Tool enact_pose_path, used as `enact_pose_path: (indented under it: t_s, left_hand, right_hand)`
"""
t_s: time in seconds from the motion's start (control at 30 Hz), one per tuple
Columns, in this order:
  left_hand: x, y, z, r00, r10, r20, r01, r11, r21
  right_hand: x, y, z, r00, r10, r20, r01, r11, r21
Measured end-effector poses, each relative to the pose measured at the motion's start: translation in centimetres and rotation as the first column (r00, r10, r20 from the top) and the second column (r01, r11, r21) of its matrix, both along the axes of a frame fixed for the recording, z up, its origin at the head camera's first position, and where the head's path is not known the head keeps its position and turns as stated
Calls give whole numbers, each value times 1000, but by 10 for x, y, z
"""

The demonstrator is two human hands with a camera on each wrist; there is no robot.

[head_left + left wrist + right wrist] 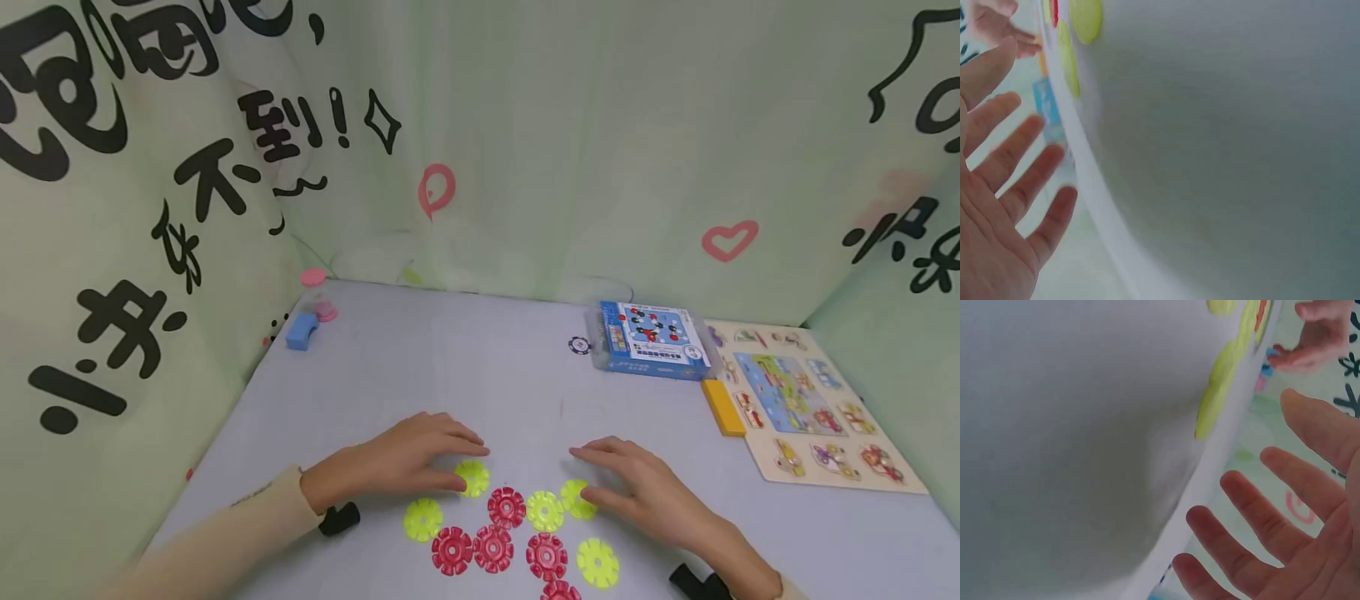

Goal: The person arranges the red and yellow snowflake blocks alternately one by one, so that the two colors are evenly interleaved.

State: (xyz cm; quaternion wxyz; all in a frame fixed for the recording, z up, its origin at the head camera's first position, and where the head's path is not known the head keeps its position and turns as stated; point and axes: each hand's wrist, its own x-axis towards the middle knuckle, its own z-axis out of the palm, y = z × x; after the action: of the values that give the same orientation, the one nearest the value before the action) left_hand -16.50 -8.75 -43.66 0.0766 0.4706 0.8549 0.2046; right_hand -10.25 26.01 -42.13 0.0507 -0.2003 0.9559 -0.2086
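Observation:
Several flat, notched discs, some red [492, 548] and some yellow-green [597, 563], lie loosely grouped at the front of the white table. My left hand [420, 457] hovers at the group's far left, its thumb overlapping a yellow-green disc [474, 477] in the head view. On the other side my right hand [645, 492] reaches in, thumb tip at the edge of another yellow-green disc [576, 500]. Both hands hold nothing. The left wrist view shows the left fingers [1019, 187] spread and relaxed; so are the right fingers [1266, 519] in the right wrist view.
At the back right stands a blue boxed set [656, 340] beside a small poker-style chip [579, 345]. Right of it lie a yellow block [723, 408] and a wooden picture board [817, 408]. A blue arch block [302, 332] and pink pieces [326, 312] sit at the back left.

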Motion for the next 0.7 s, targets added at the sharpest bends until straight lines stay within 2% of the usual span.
enact_pose_path:
  t_s: [0.17, 0.3, 0.47, 0.7]
  left_hand:
    - [-8, 30, 2, 994, -103, 19, 104, 992, -74]
    - [-8, 48, 1, 986, -168, 2, 167, 977, -133]
    - [-5, 60, 2, 980, -198, -12, 194, 968, -159]
    - [-2, 65, 5, 975, -222, -5, 217, 960, -179]
  right_hand:
    - [-1, -7, -2, 997, 64, 40, -66, 997, 32]
    - [0, -9, -3, 997, 69, 17, -70, 997, 42]
    - [2, -17, -3, 994, 112, -18, -111, 993, 47]
    - [0, -32, -3, 978, 204, 43, -207, 975, 81]
